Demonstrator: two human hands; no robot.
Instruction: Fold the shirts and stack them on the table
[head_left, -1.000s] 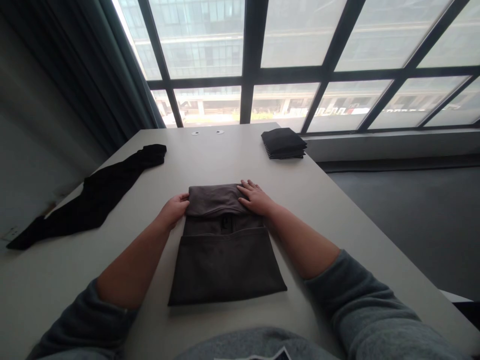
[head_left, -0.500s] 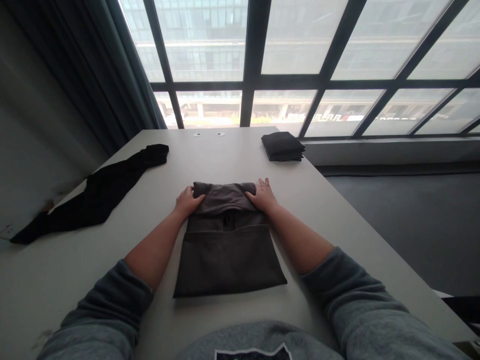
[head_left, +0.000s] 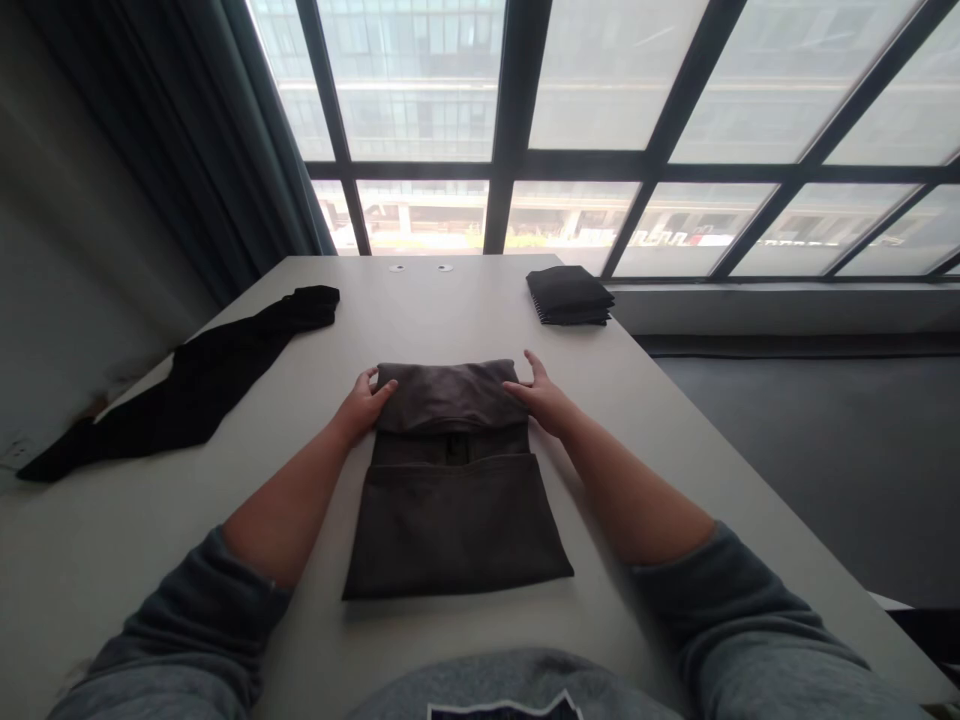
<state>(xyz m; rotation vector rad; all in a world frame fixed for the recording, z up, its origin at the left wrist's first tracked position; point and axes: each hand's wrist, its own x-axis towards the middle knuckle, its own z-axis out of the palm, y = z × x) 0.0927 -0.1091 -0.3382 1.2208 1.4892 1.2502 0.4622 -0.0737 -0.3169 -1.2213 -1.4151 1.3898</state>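
Note:
A dark grey-brown garment (head_left: pixel 457 525) lies folded flat in front of me. Its far end is turned over into a soft flap, and a strip with a small dark mark shows between the flap and the near panel. My left hand (head_left: pixel 363 404) pinches the flap's left edge, thumb on top and fingertips partly hidden behind the cloth. At the right edge, my right hand (head_left: pixel 546 400) is open, its thumb touching the fabric and the index finger raised away from it; its other fingers are partly hidden.
A long black garment (head_left: pixel 217 375) stretches along the left side of the white table (head_left: pixel 435 320). Near the far right edge is a stack of folded dark cloths (head_left: pixel 570 295). Two small white discs lie by the far edge, below a large window. A dark curtain (head_left: pixel 225 150) hangs at left.
Both hands have moved slightly outward. The garment's far flap has become wider and flatter, and my right hand now rests less on the cloth.

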